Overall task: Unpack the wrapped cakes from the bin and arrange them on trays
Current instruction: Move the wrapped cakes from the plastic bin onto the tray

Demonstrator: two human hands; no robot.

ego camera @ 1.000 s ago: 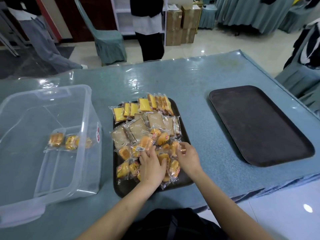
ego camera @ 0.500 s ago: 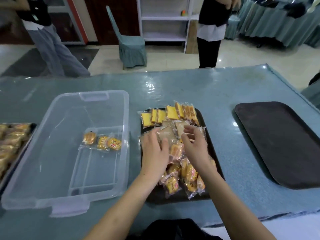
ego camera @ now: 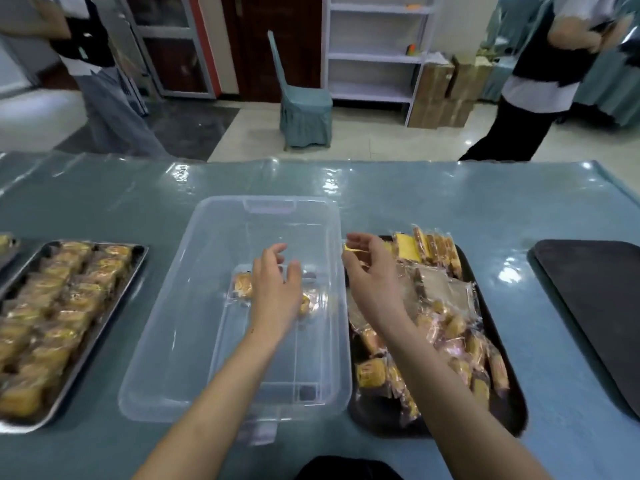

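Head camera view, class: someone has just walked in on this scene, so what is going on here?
A person is emptying a clear plastic bin of wrapped cakes. The left hand reaches into the bin over the last few cakes, fingers relaxed, gripping nothing yet. The right hand hovers open by the bin's right rim. The dark tray beside it is piled with cakes, a metal tray on the left is full, and another dark tray lies bare.

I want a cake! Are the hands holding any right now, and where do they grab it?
Neither holds one. The left hand hangs open in the bin above the wrapped cakes. The right hand is open too.
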